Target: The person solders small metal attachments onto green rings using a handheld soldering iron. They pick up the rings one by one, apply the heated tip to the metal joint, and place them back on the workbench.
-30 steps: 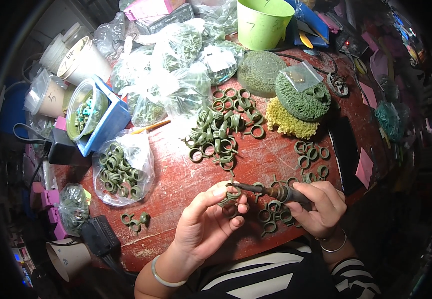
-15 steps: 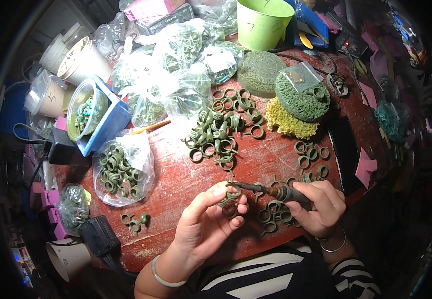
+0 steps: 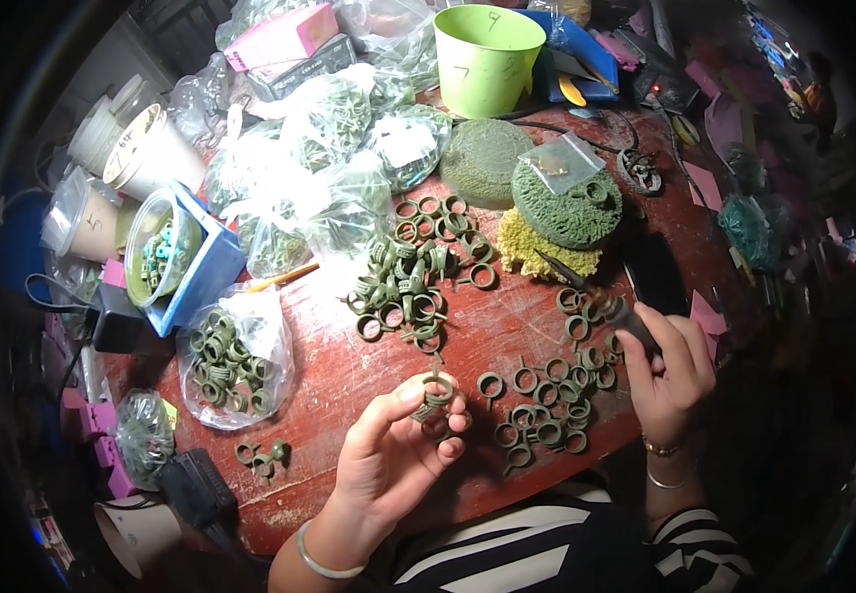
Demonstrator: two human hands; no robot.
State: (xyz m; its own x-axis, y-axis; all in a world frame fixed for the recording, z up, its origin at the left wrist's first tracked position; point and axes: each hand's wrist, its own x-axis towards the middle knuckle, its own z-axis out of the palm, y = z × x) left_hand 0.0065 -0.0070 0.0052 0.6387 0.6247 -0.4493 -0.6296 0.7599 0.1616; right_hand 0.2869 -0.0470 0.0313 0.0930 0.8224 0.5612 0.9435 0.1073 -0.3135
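Observation:
Between the thumb and fingers of my left hand (image 3: pixel 377 450) is a green ring (image 3: pixel 436 387) with a short stem, held up over the near part of the table. My right hand (image 3: pixel 675 376) grips the dark handle of a soldering iron (image 3: pixel 606 304). The iron's thin tip points up and left, over the edge of a yellow spongy piece (image 3: pixel 539 249), apart from the held ring. Whether the tip touches the yellow piece I cannot tell. Similar green rings (image 3: pixel 549 425) lie between my hands, and a larger heap of rings (image 3: pixel 406 282) is farther off.
On the red table (image 3: pixel 334 395), a round green textured block (image 3: pixel 566 212) carries a small clear bag (image 3: pixel 558 163). Bags of green pieces (image 3: pixel 324 124) and a lime-green bucket (image 3: pixel 487 64) stand behind. At left are an open bag of rings (image 3: pixel 235 366) and a blue tray (image 3: pixel 213 262).
The soldering iron has left the ring in my left hand and swung up and right with my right hand. My left hand still holds the ring, slightly lower and farther left in view.

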